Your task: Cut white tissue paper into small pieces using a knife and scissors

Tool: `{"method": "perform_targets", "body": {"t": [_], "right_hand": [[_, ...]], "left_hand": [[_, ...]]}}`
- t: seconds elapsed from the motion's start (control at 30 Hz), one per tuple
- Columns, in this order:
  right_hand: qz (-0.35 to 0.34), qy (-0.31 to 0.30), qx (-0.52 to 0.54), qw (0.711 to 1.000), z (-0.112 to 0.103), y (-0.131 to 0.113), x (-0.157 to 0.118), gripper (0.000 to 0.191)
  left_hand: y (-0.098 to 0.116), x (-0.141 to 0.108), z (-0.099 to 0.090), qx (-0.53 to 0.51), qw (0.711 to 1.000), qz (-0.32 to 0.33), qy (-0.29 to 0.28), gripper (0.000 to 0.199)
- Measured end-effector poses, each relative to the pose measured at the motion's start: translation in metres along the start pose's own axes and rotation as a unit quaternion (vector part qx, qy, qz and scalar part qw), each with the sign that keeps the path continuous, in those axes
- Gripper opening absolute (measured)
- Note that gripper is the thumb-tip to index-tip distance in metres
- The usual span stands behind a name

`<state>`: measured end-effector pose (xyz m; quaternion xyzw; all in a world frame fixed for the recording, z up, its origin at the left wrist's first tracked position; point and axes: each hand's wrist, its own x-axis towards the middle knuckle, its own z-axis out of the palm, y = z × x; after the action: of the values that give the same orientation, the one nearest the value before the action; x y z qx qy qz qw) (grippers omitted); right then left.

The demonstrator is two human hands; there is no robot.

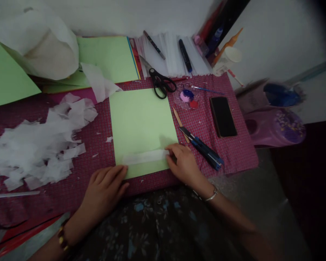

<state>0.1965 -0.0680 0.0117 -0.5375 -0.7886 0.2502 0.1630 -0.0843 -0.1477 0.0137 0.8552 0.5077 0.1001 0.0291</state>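
A thin white paper strip [145, 156] lies across the lower part of a light green sheet [141, 119]. My right hand [183, 163] has thumb and forefinger closed at the strip's right end, over the sheet's edge. At the lower left corner of the sheet rests my left hand [104, 186], its fingers stretched out and the thumb apart. One of its fingertips touches the sheet by the strip's left end. Just right of my right hand lie a blue and black utility knife [203, 148] and a wooden pencil [178, 117].
Torn white tissue pieces [40, 145] are heaped at left. Black-handled scissors [161, 83] overlap the sheet's top edge. Beyond are white folded strips [170, 54] with pens, a paint palette [187, 97], a phone [223, 116] and a green paper stack [105, 58].
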Motion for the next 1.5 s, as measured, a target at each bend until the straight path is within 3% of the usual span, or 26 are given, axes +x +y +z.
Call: {"method": "perform_targets", "body": {"t": [0.1, 0.27, 0.37, 0.5, 0.6, 0.77, 0.9, 1.0, 1.1, 1.17, 1.33, 1.5], "right_hand": [[-0.004, 0.002, 0.016, 1.0, -0.002, 0.0, -0.001, 0.009], [-0.033, 0.005, 0.056, 0.998, -0.004, 0.005, -0.006, 0.012], [-0.039, -0.004, 0.054, 0.998, -0.005, 0.006, -0.007, 0.011], [-0.041, -0.01, 0.043, 0.998, -0.005, 0.006, -0.006, 0.012], [-0.042, -0.015, 0.035, 0.998, -0.007, 0.007, -0.006, 0.011], [-0.048, -0.035, 0.01, 0.998, -0.01, 0.005, -0.006, 0.02], [-0.053, -0.062, -0.017, 0.997, -0.012, 0.002, -0.002, 0.028], [-0.067, -0.054, 0.007, 0.996, -0.023, 0.004, -0.004, 0.033], [-0.048, 0.034, 0.03, 0.998, -0.046, 0.02, -0.017, 0.036], [-0.005, 0.082, -0.024, 0.996, -0.06, 0.039, -0.029, 0.036], [0.032, 0.062, -0.12, 0.99, -0.066, 0.081, -0.05, 0.049], [0.015, 0.043, -0.064, 0.997, -0.067, 0.08, -0.047, 0.044]], "left_hand": [[-0.006, 0.008, -0.011, -0.068, 0.998, -0.006, 0.003, 0.017], [0.011, 0.072, -0.021, -0.128, 0.99, 0.054, 0.005, 0.017], [0.029, 0.112, -0.014, -0.121, 0.987, 0.096, -0.053, 0.026], [0.042, 0.14, 0.002, -0.144, 0.977, 0.114, -0.108, 0.011], [0.043, 0.141, 0.01, -0.117, 0.981, 0.132, -0.085, 0.021], [0.038, 0.12, 0.009, 0.007, 0.979, 0.202, -0.005, 0.018], [0.036, 0.109, 0.012, -0.03, 0.97, 0.239, 0.02, 0.019], [0.034, 0.112, 0.019, -0.092, 0.975, 0.203, -0.007, 0.017], [0.032, 0.122, 0.025, -0.182, 0.975, 0.115, -0.054, 0.016], [0.029, 0.128, 0.026, -0.232, 0.967, 0.075, -0.078, 0.015], [0.028, 0.138, 0.024, -0.277, 0.953, 0.066, -0.102, 0.016], [0.029, 0.136, 0.025, -0.307, 0.945, 0.074, -0.079, 0.022]]}}
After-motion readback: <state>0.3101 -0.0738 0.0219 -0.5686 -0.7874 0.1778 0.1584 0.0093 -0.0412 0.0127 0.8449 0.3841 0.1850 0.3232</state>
